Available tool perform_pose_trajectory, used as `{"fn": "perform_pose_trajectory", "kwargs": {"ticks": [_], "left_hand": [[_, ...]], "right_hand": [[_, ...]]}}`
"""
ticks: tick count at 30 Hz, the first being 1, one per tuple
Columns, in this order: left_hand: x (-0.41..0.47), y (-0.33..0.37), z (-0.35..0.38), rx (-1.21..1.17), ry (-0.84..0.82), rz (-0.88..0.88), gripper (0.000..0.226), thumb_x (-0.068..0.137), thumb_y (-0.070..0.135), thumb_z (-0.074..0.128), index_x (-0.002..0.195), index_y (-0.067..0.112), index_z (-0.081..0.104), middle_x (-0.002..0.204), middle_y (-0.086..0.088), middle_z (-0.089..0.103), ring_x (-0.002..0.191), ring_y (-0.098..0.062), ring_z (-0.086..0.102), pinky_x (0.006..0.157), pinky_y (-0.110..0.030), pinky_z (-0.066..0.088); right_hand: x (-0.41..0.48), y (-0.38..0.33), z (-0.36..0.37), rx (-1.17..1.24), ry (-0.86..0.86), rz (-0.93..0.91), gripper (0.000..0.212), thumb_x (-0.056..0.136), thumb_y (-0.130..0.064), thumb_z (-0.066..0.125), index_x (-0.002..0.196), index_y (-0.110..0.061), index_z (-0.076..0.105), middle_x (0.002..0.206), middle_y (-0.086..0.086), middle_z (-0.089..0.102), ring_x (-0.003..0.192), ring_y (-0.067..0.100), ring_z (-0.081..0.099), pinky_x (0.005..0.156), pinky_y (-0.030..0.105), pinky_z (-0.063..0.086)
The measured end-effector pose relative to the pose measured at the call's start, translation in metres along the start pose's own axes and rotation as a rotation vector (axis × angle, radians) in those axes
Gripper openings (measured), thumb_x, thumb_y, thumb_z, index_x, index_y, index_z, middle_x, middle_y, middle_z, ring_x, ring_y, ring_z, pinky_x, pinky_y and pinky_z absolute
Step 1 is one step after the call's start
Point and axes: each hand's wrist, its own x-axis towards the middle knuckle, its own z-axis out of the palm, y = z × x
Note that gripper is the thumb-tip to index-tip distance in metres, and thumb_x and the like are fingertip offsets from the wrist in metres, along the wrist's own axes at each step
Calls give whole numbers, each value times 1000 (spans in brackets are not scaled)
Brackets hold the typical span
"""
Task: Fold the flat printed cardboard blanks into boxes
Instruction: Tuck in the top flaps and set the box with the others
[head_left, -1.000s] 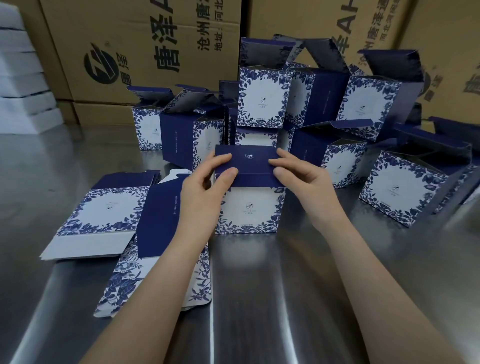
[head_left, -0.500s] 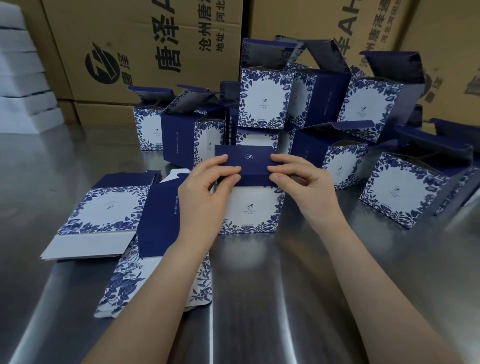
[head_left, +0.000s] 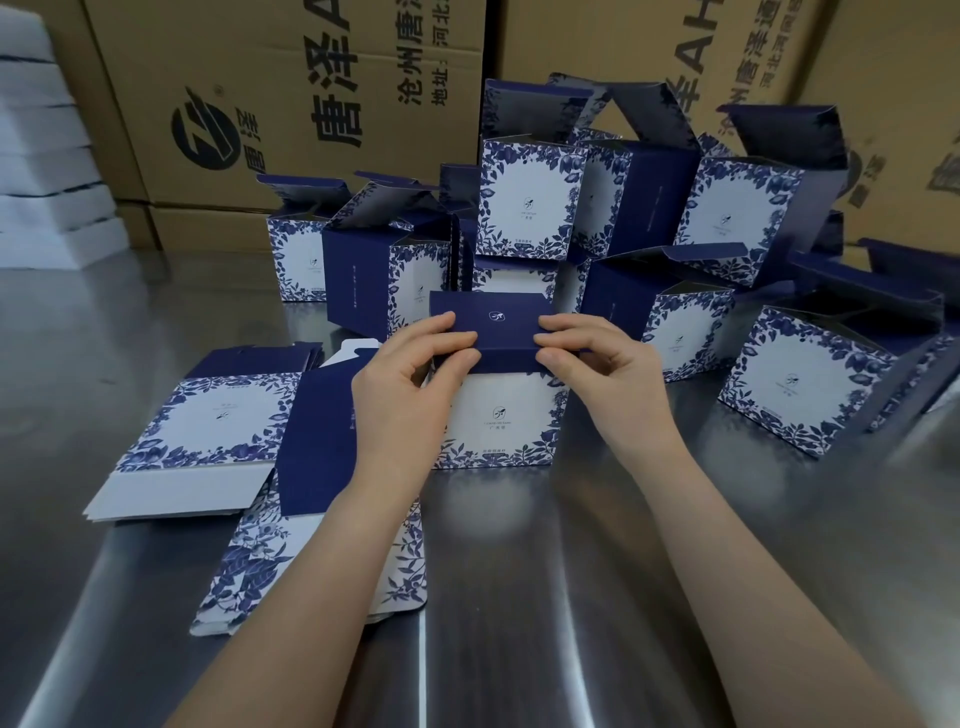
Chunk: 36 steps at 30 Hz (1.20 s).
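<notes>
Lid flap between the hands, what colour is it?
Navy lid flap with a small white logo; head view.

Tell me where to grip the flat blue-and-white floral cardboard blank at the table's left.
Pinch the flat blue-and-white floral cardboard blank at its plain white near flap, coming from the near left. That edge lies bare and free; another blank's dark blue panel crowds its right side.

Printed card on a shiny metal table (head_left: 519, 597).
The table, lower frame, is smooth steel with soft reflections. The centre box (head_left: 498, 415) and flat blanks (head_left: 218, 415) at left are smooth card with a slight sheen. Brown cartons (head_left: 311, 78) along the top look matt.
</notes>
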Motion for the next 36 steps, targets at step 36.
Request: {"fn": "perform_pose_trajectory", "kwargs": {"ticks": [36], "left_hand": [[1, 9, 15, 34, -32, -47, 22, 83, 17, 77, 80, 38, 70, 107, 14, 50, 119, -14, 49, 95, -26, 40]], "right_hand": [[2, -2, 21, -148, 66, -17, 31, 79, -13, 79, 79, -43, 71, 101, -11, 56, 114, 20, 51, 91, 28, 40]]}}
